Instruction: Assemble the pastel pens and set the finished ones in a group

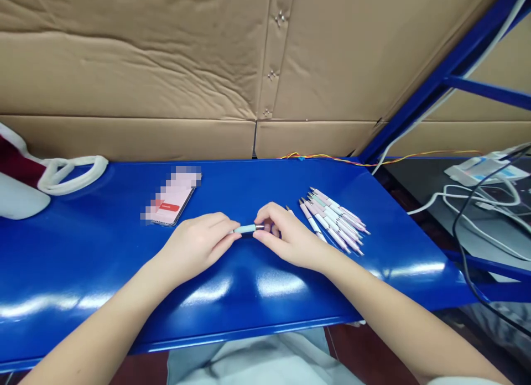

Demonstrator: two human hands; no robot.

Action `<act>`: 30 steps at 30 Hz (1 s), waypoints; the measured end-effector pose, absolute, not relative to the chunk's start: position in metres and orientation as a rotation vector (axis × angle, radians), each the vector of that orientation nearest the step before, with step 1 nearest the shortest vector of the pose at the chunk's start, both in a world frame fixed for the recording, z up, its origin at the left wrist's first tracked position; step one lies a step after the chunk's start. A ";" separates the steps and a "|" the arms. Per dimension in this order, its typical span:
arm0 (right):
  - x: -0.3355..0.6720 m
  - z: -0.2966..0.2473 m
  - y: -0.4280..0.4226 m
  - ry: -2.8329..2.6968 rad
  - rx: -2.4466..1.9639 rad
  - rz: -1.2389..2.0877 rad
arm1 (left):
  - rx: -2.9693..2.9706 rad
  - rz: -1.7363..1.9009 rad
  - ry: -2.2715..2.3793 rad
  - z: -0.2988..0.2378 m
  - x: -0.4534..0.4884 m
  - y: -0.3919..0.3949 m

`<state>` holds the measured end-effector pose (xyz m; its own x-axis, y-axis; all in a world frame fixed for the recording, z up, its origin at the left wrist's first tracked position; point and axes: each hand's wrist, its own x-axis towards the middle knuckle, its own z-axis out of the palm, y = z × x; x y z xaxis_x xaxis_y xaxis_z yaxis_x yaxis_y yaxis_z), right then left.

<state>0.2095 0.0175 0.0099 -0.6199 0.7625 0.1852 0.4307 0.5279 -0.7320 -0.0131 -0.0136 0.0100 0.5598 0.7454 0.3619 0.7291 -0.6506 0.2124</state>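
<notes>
Over the middle of a glossy blue shelf (103,263), both my hands pinch one small pen (248,229) with a pale green grip and a metal tip. My left hand (199,244) grips its left end with curled fingers. My right hand (282,235) closes on its right end, fingers bent around the rest of the pen, which is hidden. Just right of my right hand lies a pile of several pink and white pens (334,219), fanned out on the shelf.
A phone (172,199) lies flat at the back left of the shelf. A white bag with loop handles (50,175) sits at the far left. Cardboard sheets (166,69) line the back. Cables and a white device (481,172) lie at the right, beyond a blue frame post.
</notes>
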 end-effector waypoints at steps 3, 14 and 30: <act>0.212 0.012 0.019 -2.340 -1.006 0.876 | 2.770 0.675 1.288 0.008 -0.012 -0.014; 0.214 0.012 0.021 -2.470 -1.036 0.778 | 2.707 0.564 1.278 0.004 -0.011 -0.012; 0.212 0.011 0.018 -2.407 -1.032 0.853 | 2.662 0.546 1.281 0.002 -0.013 -0.013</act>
